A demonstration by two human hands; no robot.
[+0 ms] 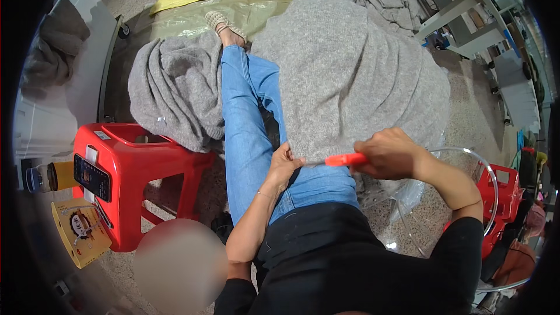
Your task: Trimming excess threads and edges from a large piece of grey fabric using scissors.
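Note:
A large grey knitted garment (344, 76) lies spread over my right knee and hangs to the floor. My left hand (284, 166) pinches its near edge against my blue-jeaned thigh. My right hand (389, 153) is closed around an orange-handled tool (344, 159), whose thin metal tip points left at the garment's edge right by my left fingers. My legs in jeans (248, 122) stretch forward, and a beige shoe (221, 23) shows at the far end.
A second grey knit (172, 93) is heaped to the left of my legs. A red plastic stool (134, 163) carries a phone (91, 177), a bottle and a yellow box beside it. More grey knits, yellow sheeting and clear plastic bags lie around.

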